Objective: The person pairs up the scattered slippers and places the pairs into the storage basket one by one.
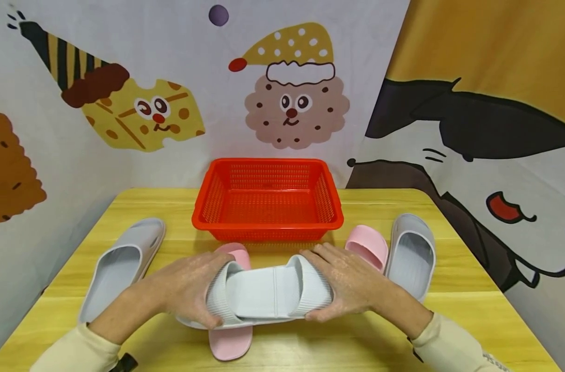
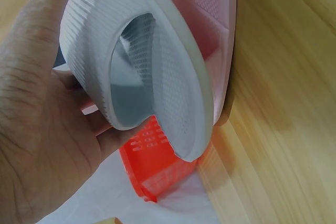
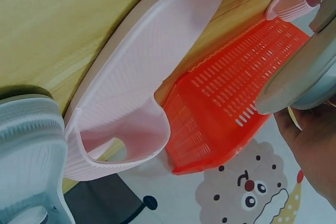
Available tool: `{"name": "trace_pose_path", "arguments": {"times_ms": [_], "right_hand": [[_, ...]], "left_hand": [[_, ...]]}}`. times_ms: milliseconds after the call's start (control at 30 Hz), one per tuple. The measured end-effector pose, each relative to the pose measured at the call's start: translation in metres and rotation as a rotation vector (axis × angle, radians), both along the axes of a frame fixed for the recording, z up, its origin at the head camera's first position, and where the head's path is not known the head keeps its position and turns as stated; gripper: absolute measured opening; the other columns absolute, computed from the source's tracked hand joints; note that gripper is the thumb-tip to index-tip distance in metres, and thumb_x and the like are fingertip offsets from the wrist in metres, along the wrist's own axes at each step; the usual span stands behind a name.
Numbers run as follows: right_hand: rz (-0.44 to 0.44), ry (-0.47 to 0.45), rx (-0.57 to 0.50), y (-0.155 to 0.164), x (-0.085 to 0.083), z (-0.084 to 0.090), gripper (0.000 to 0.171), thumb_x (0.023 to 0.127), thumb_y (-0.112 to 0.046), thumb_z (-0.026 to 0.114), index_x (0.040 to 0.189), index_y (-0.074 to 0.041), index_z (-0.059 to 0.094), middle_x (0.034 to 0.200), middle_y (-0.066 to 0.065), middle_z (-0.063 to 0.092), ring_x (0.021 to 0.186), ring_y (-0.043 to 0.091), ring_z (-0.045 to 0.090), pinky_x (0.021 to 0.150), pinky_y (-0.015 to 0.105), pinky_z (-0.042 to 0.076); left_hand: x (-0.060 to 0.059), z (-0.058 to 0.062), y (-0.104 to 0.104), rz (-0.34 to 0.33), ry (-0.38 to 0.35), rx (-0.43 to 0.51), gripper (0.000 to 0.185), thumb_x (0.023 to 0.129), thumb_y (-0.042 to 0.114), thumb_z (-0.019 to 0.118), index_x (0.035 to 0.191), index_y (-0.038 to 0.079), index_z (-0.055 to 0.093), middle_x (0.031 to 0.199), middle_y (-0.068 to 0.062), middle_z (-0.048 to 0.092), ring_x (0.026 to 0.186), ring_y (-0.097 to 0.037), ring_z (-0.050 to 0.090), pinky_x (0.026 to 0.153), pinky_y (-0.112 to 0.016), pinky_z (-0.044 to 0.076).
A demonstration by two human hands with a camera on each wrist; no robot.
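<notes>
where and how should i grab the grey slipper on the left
Probably by the upper of the grey slipper, from above and its heel side, thumb inside: the toe points away and the opening faces up and back, leaving the rim exposed.

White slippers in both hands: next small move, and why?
I'd probably raise the white slippers a little: the left hand grips one end, the right hand the other, they cross over a pink slipper, and the high-walled red basket stands just ahead.
</notes>
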State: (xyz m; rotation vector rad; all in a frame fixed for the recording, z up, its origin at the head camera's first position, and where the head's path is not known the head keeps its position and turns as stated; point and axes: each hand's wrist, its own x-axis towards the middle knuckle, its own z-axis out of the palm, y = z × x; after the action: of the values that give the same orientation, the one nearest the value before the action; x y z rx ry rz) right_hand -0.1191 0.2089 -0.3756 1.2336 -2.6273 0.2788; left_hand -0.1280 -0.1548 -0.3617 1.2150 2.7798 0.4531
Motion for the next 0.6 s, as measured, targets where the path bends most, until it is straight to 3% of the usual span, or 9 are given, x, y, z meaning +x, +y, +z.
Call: {"name": "trace_pose_path", "arguments": {"times_ms": [600], "right_hand": [[0.0, 0.039, -0.017, 0.0022, 0.0047, 0.0036, 0.105, 0.067, -0.082, 0.069, 0.142, -0.01, 0.053, 0.124, 0.0, 0.056, 0.111, 0.017, 0.056, 0.096, 0.038, 0.05]], "left_hand": [[0.0041, 0.0033, 0.0054, -0.023, 0.011, 0.037, 0.085, 0.056, 0.05, 0.089, 0.127, 0.022, 0.053, 0.111, 0.014, 0.054, 0.094, -0.006, 0.054, 0.078, -0.033, 0.051]]}}
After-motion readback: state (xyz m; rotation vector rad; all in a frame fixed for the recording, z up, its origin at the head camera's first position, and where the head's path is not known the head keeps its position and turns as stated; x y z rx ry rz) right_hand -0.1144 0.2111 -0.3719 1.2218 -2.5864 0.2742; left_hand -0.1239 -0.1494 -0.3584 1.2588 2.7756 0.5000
